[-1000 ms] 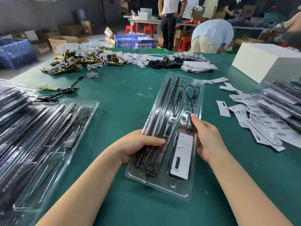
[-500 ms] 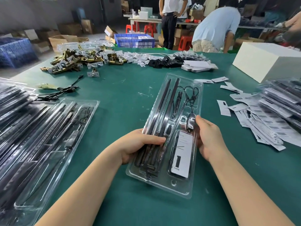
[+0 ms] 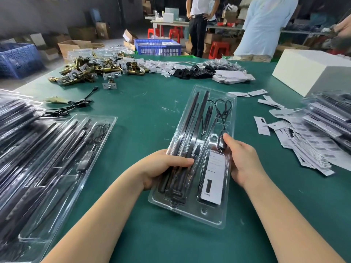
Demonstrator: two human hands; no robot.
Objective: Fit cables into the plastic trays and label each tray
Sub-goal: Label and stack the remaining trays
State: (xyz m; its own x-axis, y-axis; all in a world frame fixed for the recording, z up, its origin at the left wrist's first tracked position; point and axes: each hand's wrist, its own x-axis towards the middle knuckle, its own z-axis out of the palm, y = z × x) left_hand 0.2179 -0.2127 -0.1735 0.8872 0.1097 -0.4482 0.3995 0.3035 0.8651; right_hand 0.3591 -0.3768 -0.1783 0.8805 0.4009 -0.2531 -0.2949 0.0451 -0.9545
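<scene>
A green table fills the view and carries everything else; on its left side lies a heap of filled clear trays, overlapping one another and blurred at the near edge; at the far right stands a white box, and just in front of it a second stack of filled trays rests on a spread of loose paper labels with barcodes; along the far edge sit a pile of brass hardware, a scatter of small white bags and some black parts; a loose black cable lies near the left heap. At the centre, lengthwise and angled away to the right, is the clear plastic tray in hand; long black strips fill its left channels, a thin looped cable sits in the upper right pocket, and a white label card lies in the lower right pocket (its print is too small to read). The left hand grips the tray's left edge, thumb laid across the strips and fingers curled under; the right hand holds the right edge, its thumb pressing down on a small black piece at the end of the cable, just above the card.
</scene>
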